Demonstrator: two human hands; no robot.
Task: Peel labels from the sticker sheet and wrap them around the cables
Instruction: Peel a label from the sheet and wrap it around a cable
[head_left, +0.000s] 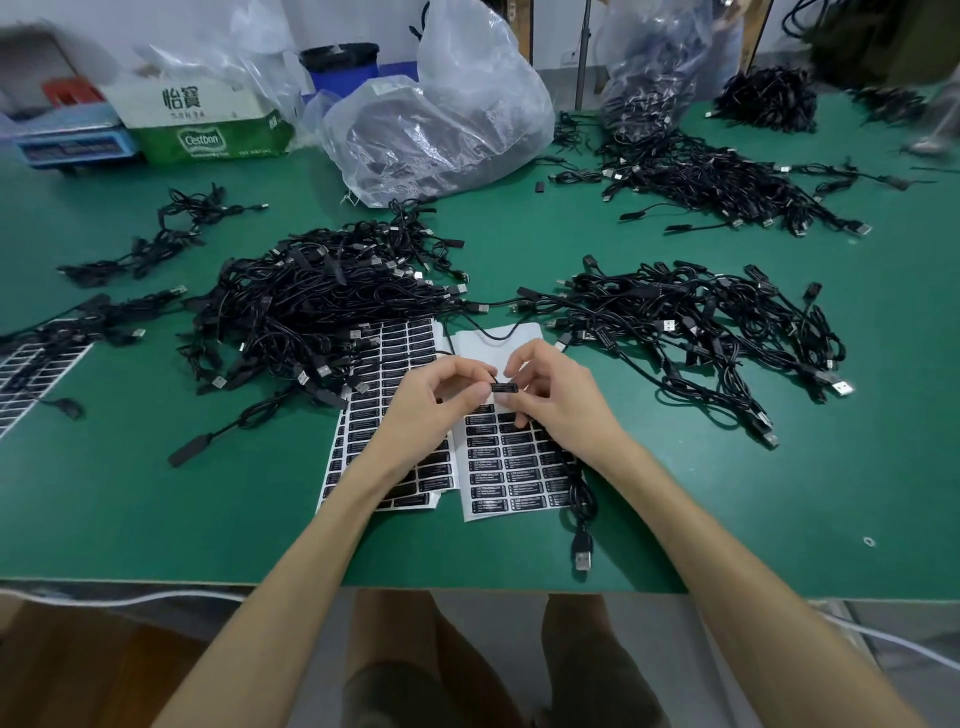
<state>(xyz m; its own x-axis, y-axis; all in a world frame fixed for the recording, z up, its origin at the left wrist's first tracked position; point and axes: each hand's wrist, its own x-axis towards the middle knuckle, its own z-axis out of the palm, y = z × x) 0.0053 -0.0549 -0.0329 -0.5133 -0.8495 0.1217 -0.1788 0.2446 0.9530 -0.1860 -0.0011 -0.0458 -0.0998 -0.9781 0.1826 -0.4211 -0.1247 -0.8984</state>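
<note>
Two sticker sheets of black labels lie side by side on the green table: a fuller one (400, 364) at left and a partly peeled one (511, 467) at right. Above the right sheet my left hand (436, 400) and my right hand (556, 400) meet, and both pinch a small black label (504, 387) between their fingertips. A black cable (582, 499) runs from under my right hand toward the table's front edge and ends in a USB plug (583, 553). Whether the label sits on the cable is hidden by my fingers.
Heaps of black cables lie at centre left (322, 306), at right (696, 322) and at far right (711, 182). Another sticker sheet (26, 374) is at the left edge. Plastic bags (441, 114) and a carton (208, 119) stand at the back.
</note>
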